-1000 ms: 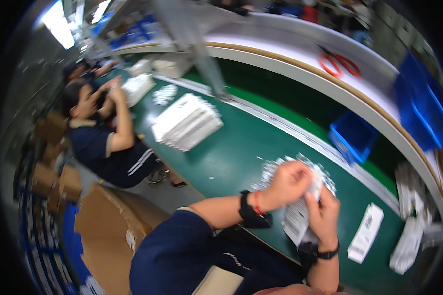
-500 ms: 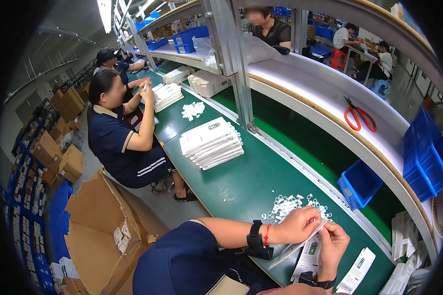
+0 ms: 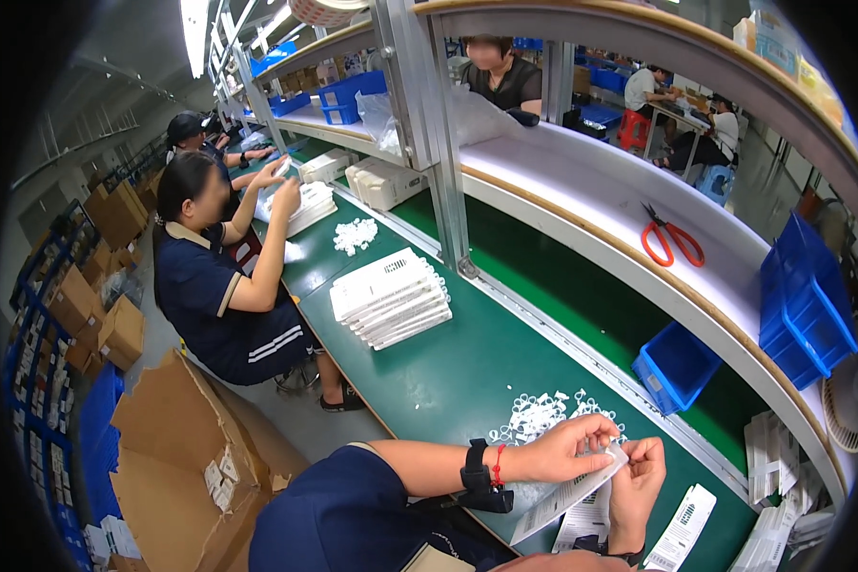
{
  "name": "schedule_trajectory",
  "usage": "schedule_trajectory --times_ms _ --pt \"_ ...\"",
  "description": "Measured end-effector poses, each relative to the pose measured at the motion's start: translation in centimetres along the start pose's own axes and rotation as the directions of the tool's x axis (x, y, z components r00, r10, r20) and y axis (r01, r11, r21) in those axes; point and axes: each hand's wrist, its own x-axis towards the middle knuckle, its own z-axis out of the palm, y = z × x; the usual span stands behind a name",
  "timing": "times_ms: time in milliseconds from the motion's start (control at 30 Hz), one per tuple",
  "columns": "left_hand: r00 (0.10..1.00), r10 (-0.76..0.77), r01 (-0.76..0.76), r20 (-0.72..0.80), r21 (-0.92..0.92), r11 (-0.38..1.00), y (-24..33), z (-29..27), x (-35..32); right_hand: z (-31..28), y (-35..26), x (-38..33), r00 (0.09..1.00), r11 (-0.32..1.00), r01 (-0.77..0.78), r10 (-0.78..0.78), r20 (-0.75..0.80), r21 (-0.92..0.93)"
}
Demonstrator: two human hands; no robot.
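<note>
Far left: open cardboard boxes on the floor. A co-worker in a dark polo sits at the green worktop, hands up at a stack of white packs.

Mid-worktop: a fanned pile of flat white packets, and nearer the person a scatter of small white plastic rings.

Left hand, black band and red cord on the wrist, reaches across. Its grip is pressed together, thumb and forefinger pinching the top edge of a clear sleeve. Right hand stands just beside it, fingers closed on the same top corner from the other side. The sleeve hangs slantwise from both hands, above the near edge of the worktop, over printed paper slips.

Sleeve: long, narrow, see-through film with a pale sheen; whether anything is in it I cannot tell.

Handling, as I judge it: very light, limp, slick. It will likely buckle if gripped mid-length; best held at the mouth edge, one pinch on each side, as now. It should tear or crease rather than break.

Right: small blue bin, larger blue crate, red scissors on the white shelf above.
</note>
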Motion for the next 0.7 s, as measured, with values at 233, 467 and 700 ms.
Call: schedule_trajectory --times_ms 233,467,700 --pt "0.908 -0.289 0.395 0.302 -0.391 0.831 0.6 -0.6 0.9 0.4 -1.1 0.8 0.994 0.984 0.062 -0.047 -0.095 0.165" --pt "0.925 -0.324 0.375 0.197 -0.351 0.858 1.7 -2.1 2.0 -1.6 1.9 1.9 0.988 0.939 -0.147 0.153 0.005 0.311" --pt "0.948 -0.205 0.16 -0.245 -0.191 0.968 2.4 -3.4 2.1 -0.1 0.6 0.0 0.884 0.828 -0.453 0.465 0.047 0.331"
